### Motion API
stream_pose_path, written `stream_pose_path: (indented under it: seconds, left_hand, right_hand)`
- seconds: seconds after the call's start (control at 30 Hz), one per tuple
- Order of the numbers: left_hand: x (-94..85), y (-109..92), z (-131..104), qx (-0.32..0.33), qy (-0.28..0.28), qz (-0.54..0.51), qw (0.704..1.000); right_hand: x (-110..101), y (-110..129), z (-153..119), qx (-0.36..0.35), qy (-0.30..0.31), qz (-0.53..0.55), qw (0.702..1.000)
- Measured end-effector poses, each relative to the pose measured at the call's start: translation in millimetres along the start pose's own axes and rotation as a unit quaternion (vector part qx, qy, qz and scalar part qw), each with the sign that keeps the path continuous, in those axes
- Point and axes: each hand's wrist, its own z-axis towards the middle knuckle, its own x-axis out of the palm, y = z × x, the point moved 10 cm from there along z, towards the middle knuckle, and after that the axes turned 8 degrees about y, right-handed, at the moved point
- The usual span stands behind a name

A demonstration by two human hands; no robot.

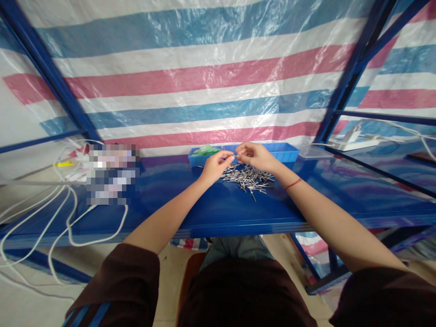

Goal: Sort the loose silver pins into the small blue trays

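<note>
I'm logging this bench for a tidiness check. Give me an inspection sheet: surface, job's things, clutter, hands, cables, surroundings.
Surface: glossy blue metal shelf, reflecting the tarp.
Job's things: loose pile of small silvery metal pins lying below both hands; shallow blue plastic tray behind it, holding something green at its left end.
Clutter: clear plastic lid right of the tray.
Hands: left hand and right hand meet fingertip to fingertip, apparently pinching one small pin between them; too small to confirm each grip.
Cables: white cables looping off the shelf's left end; more white cable far right.
Surroundings: striped red, white and blue tarp; blue metal frame posts.
</note>
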Motion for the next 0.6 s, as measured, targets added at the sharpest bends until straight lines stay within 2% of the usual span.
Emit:
stream_pose_path:
  seconds: [0.1, 0.23, 0.4, 0.6]
  left_hand:
    - [-1.6, 2, 1, -0.002, -0.009, -0.016, 1.0]
    - [0.2, -3, 2, 0.02, 0.001, -0.027, 0.999]
    - [-9.1, -13, 1, 0.039, -0.028, -0.027, 0.998]
    - [-16.3, -16, -1, 0.04, -0.056, -0.002, 0.998]
  right_hand:
    - [2, 1, 0, -0.001, -0.019, 0.026, 0.999]
    - [8, 8, -1, -0.008, -0.013, 0.048, 0.999]
    - [13, 8, 0, -0.007, -0.032, 0.114, 0.993]
    - [33, -7, 1, 0.063, 0.019, 0.171, 0.983]
